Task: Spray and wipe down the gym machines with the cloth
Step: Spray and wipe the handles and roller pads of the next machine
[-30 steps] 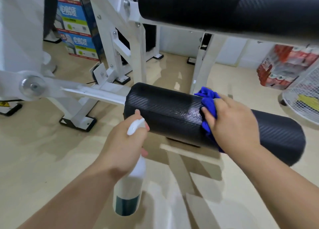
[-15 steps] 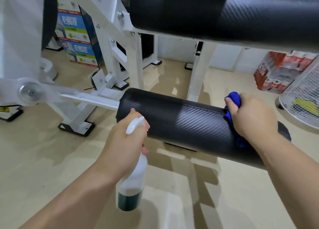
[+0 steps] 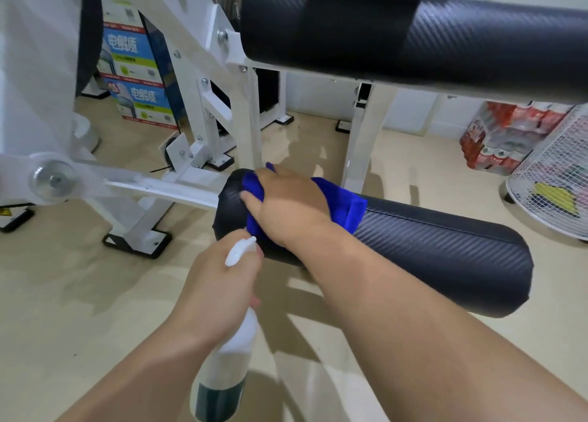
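In the head view, the blue cloth (image 3: 348,208) lay bunched on the left end of the lower black roller pad (image 3: 445,253), at the middle of the frame. Most of it sat under the right hand (image 3: 289,208), with a loose fold sticking out to the right of the knuckles and a smaller fold showing at the fingertips. The right hand lay on top of the cloth with its fingers curved over it and round the pad, gripping the cloth and pressing it onto the pad's surface.

Just below, the left hand (image 3: 219,291) was wrapped around the neck of a white spray bottle (image 3: 226,367), fingers closed tight on it. The bottle hung down toward the bottom edge of the frame, a dark band showing at its base. Its white nozzle pointed up and right, close beside the lower edge of the cloth; whether it touched the cloth could not be told.

A second black pad (image 3: 413,39) crossed the upper right of the frame, carried on the machine's white frame (image 3: 245,109). Blue printed boxes (image 3: 136,77) stood at upper left, a pack of red-labelled bottles (image 3: 496,138) and a white wire fan guard (image 3: 553,186) at the right edge, all on the beige floor (image 3: 63,310).
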